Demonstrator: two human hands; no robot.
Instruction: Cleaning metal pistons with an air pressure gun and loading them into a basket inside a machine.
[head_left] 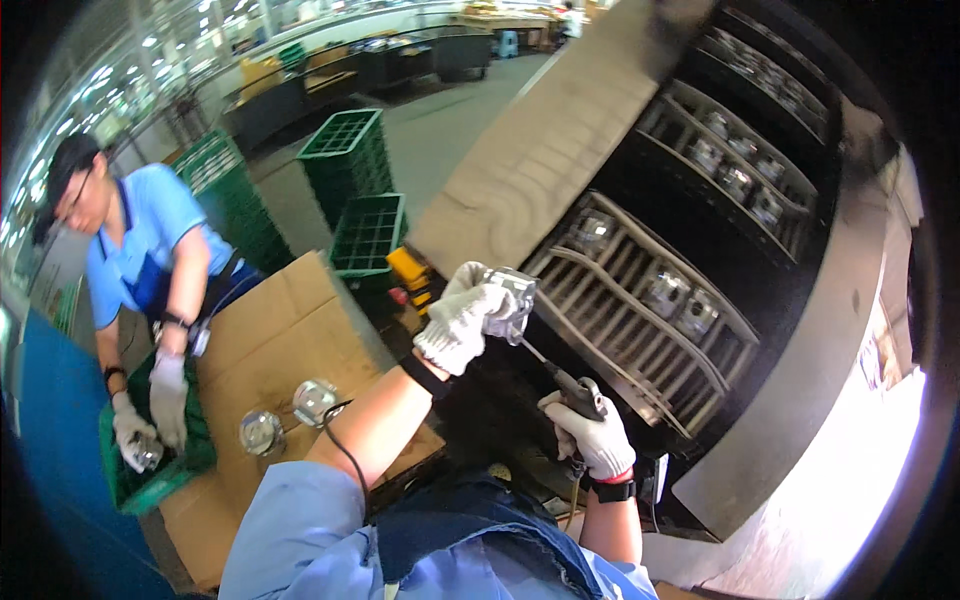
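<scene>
Brown cardboard sheet [285, 325], two shiny metal parts [262, 433] atop

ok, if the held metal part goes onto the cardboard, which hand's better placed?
Left, I'd say: the left hand grips the metal part and is nearer the cardboard. The right hand is farther right, occupied with the thin-nozzled gun.

Overblown glare [850, 500] near right; rack interior [682, 212] dark. Held metal part [514, 303] glints. Far-left lights [148, 42] soft; straight edges bow.
</scene>
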